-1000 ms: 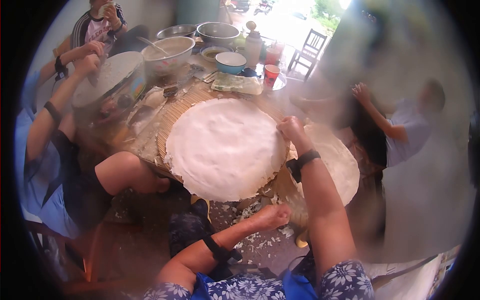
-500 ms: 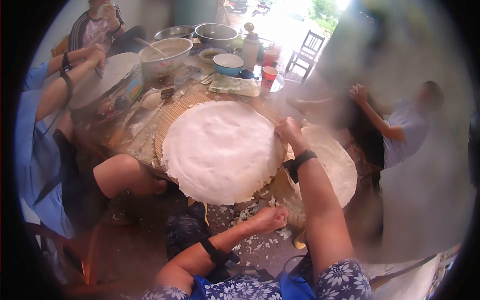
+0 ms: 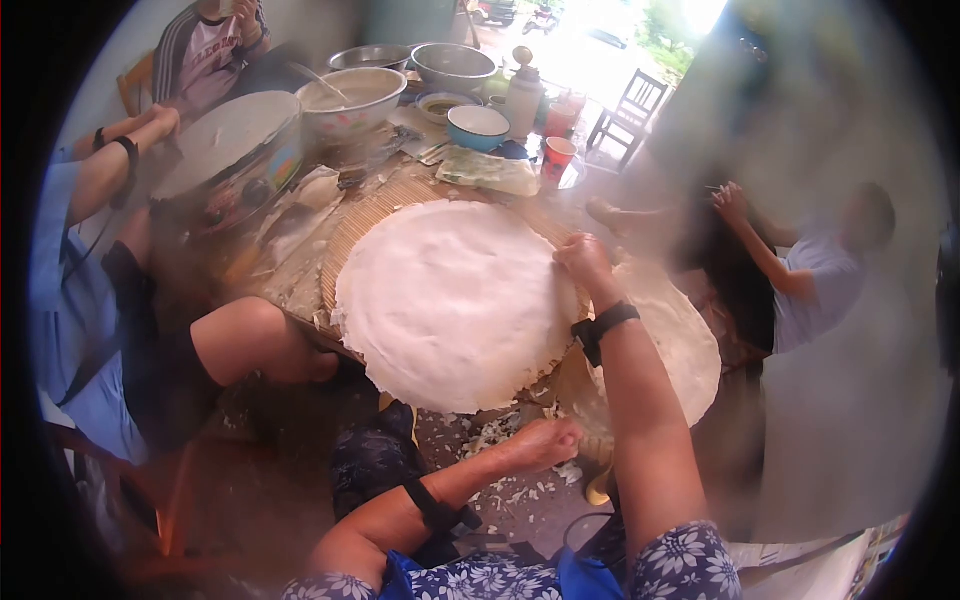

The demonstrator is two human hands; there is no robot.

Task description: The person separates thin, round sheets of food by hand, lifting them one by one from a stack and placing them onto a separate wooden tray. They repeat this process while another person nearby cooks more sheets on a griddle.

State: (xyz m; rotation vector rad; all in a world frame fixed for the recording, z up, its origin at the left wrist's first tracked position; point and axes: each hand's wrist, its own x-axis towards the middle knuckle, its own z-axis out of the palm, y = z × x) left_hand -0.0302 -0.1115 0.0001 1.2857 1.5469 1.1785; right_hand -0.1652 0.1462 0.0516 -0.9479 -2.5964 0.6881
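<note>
A bright doorway [image 3: 590,45] opens at the top of the frame, with 1 dark slatted wooden chair [image 3: 630,115] near it, and a hazy pale wall fills the right side. In the middle of the frame, a broad, thin, white round sheet with ragged edges [image 3: 450,300] lies over a round mat of tan slats [image 3: 345,235], which shows along its left and upper edges.

My right hand [image 3: 587,258] is at the sheet's right edge, its fingers curled in and the fingertips at the rim; I cannot tell whether they pinch it. My left hand [image 3: 545,443] is clenched in a loose fist at lower centre, below the sheet and apart from it. A 2nd round, cream-coloured sheet [image 3: 680,345] shows to the right, partly behind my right forearm. Pale scraps [image 3: 520,490] litter the floor beneath my left hand.

Across the upper centre stand 2 grey metal basins [image 3: 455,68], 1 white basin with a floral side [image 3: 350,112], 1 blue bowl with a white inside [image 3: 478,128] and 1 red paper cup [image 3: 557,162]. At upper left, a co-worker's hands [image 3: 155,125] are beside a large round vessel with a pale top [image 3: 230,145].
</note>
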